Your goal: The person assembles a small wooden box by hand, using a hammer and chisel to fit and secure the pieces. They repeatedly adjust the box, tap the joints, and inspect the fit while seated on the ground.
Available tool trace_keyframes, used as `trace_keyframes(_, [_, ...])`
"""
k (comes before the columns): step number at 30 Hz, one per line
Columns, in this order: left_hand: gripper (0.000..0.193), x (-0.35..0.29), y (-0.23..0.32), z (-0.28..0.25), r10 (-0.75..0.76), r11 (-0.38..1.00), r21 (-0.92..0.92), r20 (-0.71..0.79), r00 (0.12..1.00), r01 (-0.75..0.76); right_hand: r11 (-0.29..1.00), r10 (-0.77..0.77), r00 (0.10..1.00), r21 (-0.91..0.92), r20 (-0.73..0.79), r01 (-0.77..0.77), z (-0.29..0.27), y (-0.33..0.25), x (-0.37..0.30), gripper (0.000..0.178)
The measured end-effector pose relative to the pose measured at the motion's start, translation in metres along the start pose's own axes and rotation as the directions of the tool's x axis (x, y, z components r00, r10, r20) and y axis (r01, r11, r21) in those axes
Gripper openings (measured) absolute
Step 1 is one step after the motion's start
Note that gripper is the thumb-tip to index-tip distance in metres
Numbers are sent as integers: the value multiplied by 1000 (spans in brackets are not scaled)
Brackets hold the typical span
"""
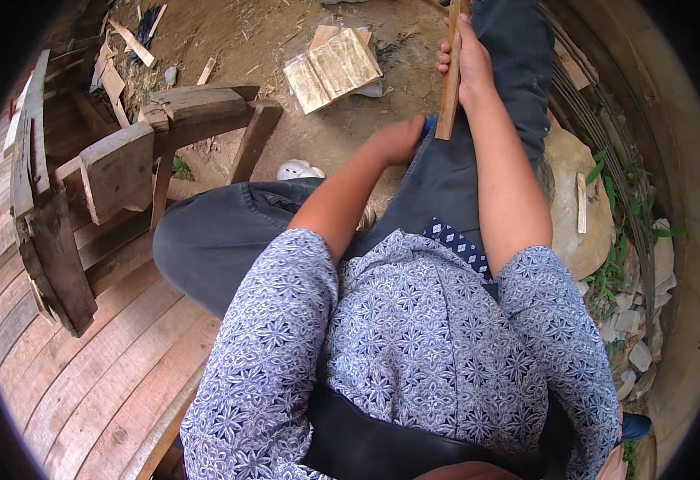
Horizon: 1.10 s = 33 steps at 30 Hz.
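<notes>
1. Nearest, the blue-and-white patterned shirt [438, 336] hangs loose over the lap; a loose fold could snag if a rough edge were drawn back toward it
2. The left hand [400, 144] is bent inward beside the outstretched leg of the dark trousers [503, 152]; its fingertips are hidden, so I cannot tell how far they are closed or whether they grip the blue object [429, 126] showing at them. If that has a sharp part, a slip could reach the cloth or the leg
3. The brown wooden strip [448, 92] slants above that leg, its near end just beside the left hand and its far end at the upper edge of the view; pressure on the near end could twist it
4. The right hand [472, 68] holds the strip farther up, fingers curled around it and thumb along it; a splinter or a loosened grip seems the likeliest trouble there
5. Beyond, a pale rectangular slab [334, 70] lies on the dirt ground [238, 28], where a dropped strip could land
</notes>
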State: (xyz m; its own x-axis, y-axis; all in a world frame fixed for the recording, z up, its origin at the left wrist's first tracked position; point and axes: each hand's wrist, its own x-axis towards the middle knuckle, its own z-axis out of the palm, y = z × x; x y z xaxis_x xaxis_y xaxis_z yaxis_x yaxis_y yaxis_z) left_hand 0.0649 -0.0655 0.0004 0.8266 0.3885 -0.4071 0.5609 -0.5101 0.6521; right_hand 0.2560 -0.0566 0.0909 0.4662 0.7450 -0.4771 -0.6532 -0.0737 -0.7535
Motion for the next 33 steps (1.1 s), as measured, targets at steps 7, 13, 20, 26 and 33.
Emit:
trace_keyframes(7, [22, 3, 8, -119, -118, 684, -717, -287, 951, -132, 998, 15, 987, -55, -161, -24, -15, 0, 12, 47])
trace_keyframes(13, [40, -5, -6, -202, -528, 146, -808, -552, 646, -571, 991, 32, 968, -120, -248, -64, -20, 5, 14, 48])
trace_keyframes(20, [35, -3, -19, -198, -540, 143, -771, -586, 604, -620, 988, 36, 968, -139, -249, -73, -15, 1, 10, 48])
trace_keyframes(26, [34, 13, -24, -183, -512, 253, -770, -620, 595, -585, 987, 47, 967, -135, -250, -82, -12, 1, 9, 48])
trace_keyframes(33, [32, 17, -23, -178, -482, 314, -744, -660, 577, -589, 984, 43, 972, -160, -232, -82, -14, 2, 10, 49])
